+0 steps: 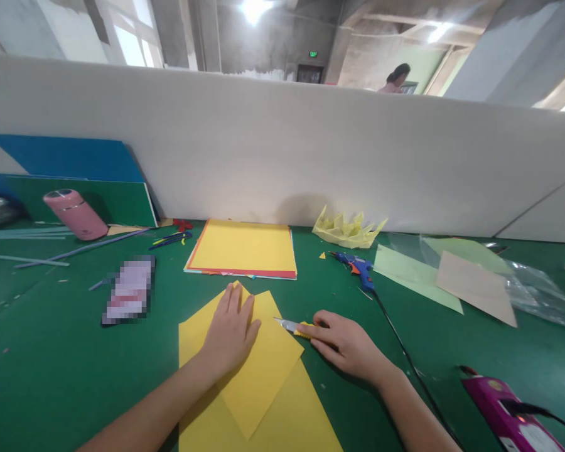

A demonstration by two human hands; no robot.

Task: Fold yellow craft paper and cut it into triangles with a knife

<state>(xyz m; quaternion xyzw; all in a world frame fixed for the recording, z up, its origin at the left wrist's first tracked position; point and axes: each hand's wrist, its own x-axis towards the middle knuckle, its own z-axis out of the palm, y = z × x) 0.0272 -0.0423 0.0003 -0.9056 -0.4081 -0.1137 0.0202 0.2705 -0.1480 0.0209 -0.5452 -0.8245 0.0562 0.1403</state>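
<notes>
Two pieces of yellow paper lie on the green table in front of me, a smaller yellow sheet (258, 383) turned at an angle over a larger yellow sheet (296, 427). My left hand (230, 333) rests flat on the smaller sheet with its fingers stretched out. Just right of the paper, my right hand (343, 339) grips a yellow utility knife (289, 325) with its blade out. The blade points left, its tip by the right edge of the smaller sheet; I cannot tell whether it touches the paper. The knife's handle is mostly hidden under my fingers.
A stack of coloured paper (249, 248) lies behind. To its right are a folded yellow paper piece (348, 227), a blue glue gun (360, 269) and loose sheets (473, 285). A purple power strip (508, 408) sits front right; a phone (130, 290) and pink bottle (75, 215) stay left.
</notes>
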